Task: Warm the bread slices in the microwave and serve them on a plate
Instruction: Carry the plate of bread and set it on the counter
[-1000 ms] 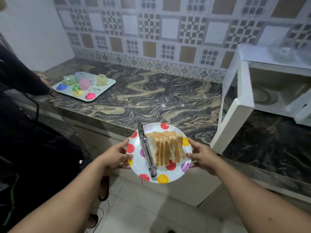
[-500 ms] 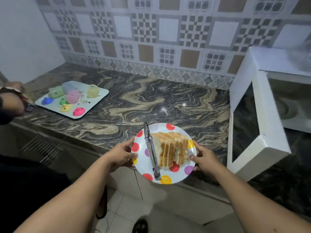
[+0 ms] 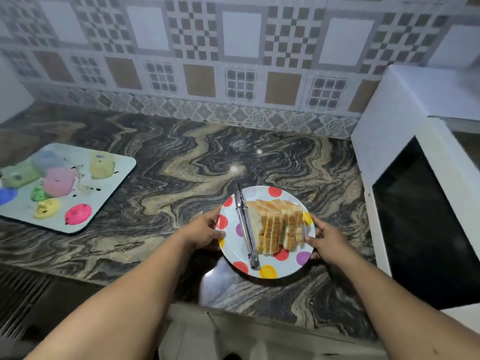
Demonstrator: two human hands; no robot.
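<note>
Head view: plate (image 3: 285, 268) w/ bread (image 3: 275, 227) now over counter (image 3: 155, 178).

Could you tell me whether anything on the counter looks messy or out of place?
Yes: the pale tray at the left carries dark splatter marks among its coloured shapes. The bread slices and tongs sit tidily on the plate.

Home kitchen: marble counter (image 3: 181, 162), microwave (image 3: 405, 141).

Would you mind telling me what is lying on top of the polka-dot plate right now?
On the plate lie a row of bread slices and metal tongs beside them. Whatever plate surface lies under the bread is covered.
</note>
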